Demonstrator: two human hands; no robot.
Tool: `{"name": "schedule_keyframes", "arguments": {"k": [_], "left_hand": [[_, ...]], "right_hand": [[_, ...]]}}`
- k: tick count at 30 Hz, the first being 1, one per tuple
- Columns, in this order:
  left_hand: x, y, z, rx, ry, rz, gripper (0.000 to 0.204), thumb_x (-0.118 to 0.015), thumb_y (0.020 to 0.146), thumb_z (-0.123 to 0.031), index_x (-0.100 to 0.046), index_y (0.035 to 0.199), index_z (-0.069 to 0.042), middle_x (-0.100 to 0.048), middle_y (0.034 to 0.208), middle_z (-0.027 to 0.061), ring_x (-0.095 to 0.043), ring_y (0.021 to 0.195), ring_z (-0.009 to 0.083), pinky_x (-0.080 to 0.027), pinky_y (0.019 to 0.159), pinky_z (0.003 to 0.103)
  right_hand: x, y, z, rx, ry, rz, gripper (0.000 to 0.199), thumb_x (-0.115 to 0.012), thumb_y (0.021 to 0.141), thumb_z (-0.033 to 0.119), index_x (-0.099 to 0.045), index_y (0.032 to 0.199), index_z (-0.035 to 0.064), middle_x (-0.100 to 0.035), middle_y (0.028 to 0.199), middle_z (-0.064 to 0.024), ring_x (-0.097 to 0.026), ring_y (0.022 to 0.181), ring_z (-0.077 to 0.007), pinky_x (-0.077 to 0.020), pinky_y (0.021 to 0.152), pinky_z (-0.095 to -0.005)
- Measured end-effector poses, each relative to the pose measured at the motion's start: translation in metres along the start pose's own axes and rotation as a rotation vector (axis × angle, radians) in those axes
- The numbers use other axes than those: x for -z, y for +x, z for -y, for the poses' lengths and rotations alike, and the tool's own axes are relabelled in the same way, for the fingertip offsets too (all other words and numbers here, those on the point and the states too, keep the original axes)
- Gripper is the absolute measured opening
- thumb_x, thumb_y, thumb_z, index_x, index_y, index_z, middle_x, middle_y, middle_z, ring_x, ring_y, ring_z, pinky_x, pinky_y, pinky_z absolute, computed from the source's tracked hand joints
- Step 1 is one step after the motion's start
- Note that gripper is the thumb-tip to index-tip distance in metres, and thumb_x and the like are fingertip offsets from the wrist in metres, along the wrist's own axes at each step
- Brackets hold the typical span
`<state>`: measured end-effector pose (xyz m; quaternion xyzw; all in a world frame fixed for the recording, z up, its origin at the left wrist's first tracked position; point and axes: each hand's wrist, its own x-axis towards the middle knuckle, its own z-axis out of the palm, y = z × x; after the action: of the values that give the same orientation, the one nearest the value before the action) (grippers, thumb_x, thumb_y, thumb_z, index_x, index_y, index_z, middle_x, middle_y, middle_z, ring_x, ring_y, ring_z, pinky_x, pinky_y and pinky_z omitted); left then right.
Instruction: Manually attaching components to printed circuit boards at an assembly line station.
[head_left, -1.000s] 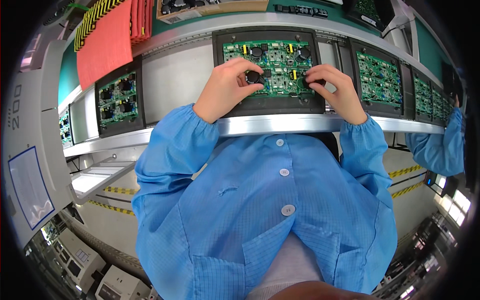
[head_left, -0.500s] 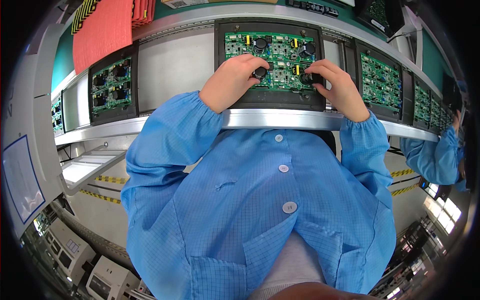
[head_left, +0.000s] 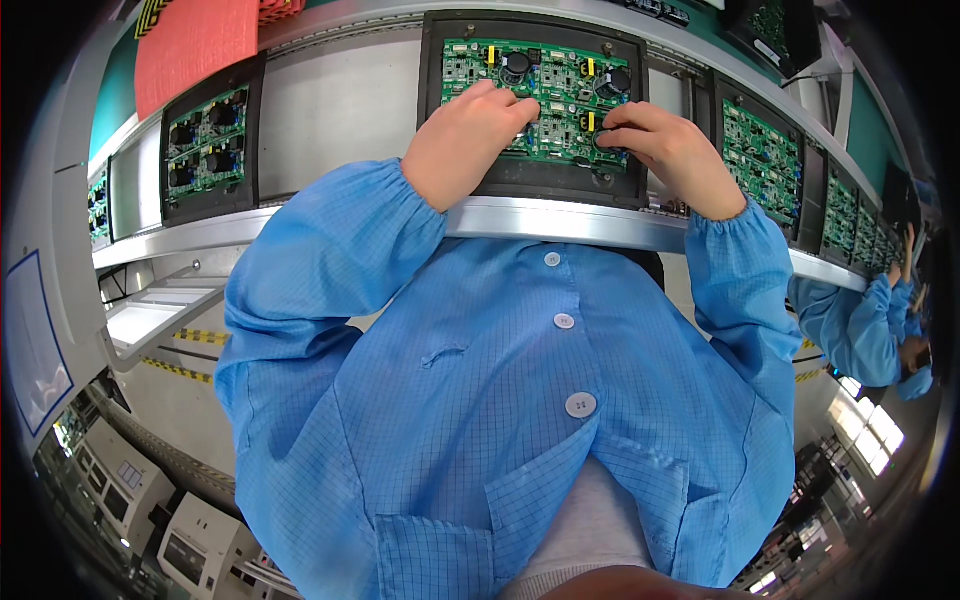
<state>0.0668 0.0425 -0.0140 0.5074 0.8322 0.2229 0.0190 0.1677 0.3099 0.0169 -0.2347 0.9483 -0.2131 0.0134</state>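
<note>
A green circuit board panel (head_left: 550,100) lies in a black carrier frame (head_left: 432,75) before me. My left hand (head_left: 468,135) bends over its lower left part with fingers curled together. The black capacitor seen there earlier is now hidden under that hand. At the lower right, my right hand (head_left: 668,148) closes its thumb and fingers on another black capacitor, mostly covered by the fingertips. Two more round black capacitors stand in the upper row, one at left (head_left: 516,67) and one at right (head_left: 612,82). Small yellow parts sit beside them.
The carrier rests on a conveyor with a metal front rail (head_left: 560,222). Other loaded carriers stand at left (head_left: 255,130) and right (head_left: 712,120). Pink foam sheets (head_left: 195,55) lie at the far left. A co-worker's blue sleeve (head_left: 860,325) shows at the right edge.
The whole view has shifted, so the bench sits higher in it. My left fingers have rolled forward over the lower left capacitor, hiding it. My right fingers have closed further over theirs.
</note>
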Motion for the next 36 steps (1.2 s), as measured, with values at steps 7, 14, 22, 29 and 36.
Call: {"name": "schedule_keyframes", "arguments": {"k": [7, 14, 22, 29, 36], "left_hand": [[0.015, 0.003, 0.008, -0.127, 0.056, 0.047, 0.035, -0.077, 0.074, -0.008, -0.07, 0.108, -0.012, -0.067, 0.099, 0.0011, -0.061, 0.101, 0.0223, -0.051, 0.092, 0.035], [0.059, 0.025, 0.0, -0.169, 0.069, 0.07, 0.036, -0.076, 0.081, -0.011, -0.07, 0.116, -0.014, -0.067, 0.108, 0.0009, -0.06, 0.101, 0.0227, -0.048, 0.088, 0.038], [0.07, 0.091, -0.039, -0.317, 0.099, 0.148, 0.021, -0.073, 0.084, -0.014, -0.073, 0.105, -0.012, -0.068, 0.101, 0.002, -0.061, 0.098, 0.0258, -0.048, 0.086, 0.04], [0.049, 0.249, -0.058, -0.535, 0.129, -0.011, 0.02, -0.069, 0.087, -0.015, -0.069, 0.105, -0.006, -0.067, 0.102, 0.0149, -0.062, 0.099, 0.0355, -0.05, 0.085, 0.045], [-0.033, 0.442, -0.099, -0.353, 0.455, 0.038, 0.022, -0.064, 0.084, -0.014, -0.077, 0.101, -0.009, -0.074, 0.101, 0.0171, -0.068, 0.103, 0.0339, -0.054, 0.09, 0.043]], "right_hand": [[0.004, 0.005, -0.002, 0.147, 0.018, 0.063, 0.028, -0.06, 0.077, 0.001, -0.07, 0.103, 0.0051, -0.066, 0.113, -0.0084, -0.064, 0.108, -0.0297, -0.0549, 0.092, -0.0383], [-0.002, 0.0, -0.002, 0.122, -0.024, -0.012, 0.029, -0.058, 0.082, 0.001, -0.07, 0.108, 0.0071, -0.066, 0.114, -0.0063, -0.065, 0.107, -0.0283, -0.0554, 0.09, -0.0366], [-0.012, -0.008, -0.003, 0.063, -0.173, -0.09, 0.019, -0.061, 0.084, 0.011, -0.07, 0.101, 0.0101, -0.064, 0.1, -0.0036, -0.066, 0.097, -0.0244, -0.0547, 0.085, -0.0374], [0.077, -0.049, -0.062, 0.082, -0.408, -0.576, 0.035, -0.064, 0.084, 0.004, -0.071, 0.117, 0.0142, -0.072, 0.105, -0.0021, -0.068, 0.095, -0.0232, -0.0539, 0.081, -0.0339], [0.152, -0.057, -0.24, -0.427, -0.723, -0.477, 0.012, -0.066, 0.082, 0.012, -0.076, 0.088, 0.0087, -0.071, 0.083, -0.0096, -0.066, 0.089, -0.0261, -0.0509, 0.078, -0.0402]]}}
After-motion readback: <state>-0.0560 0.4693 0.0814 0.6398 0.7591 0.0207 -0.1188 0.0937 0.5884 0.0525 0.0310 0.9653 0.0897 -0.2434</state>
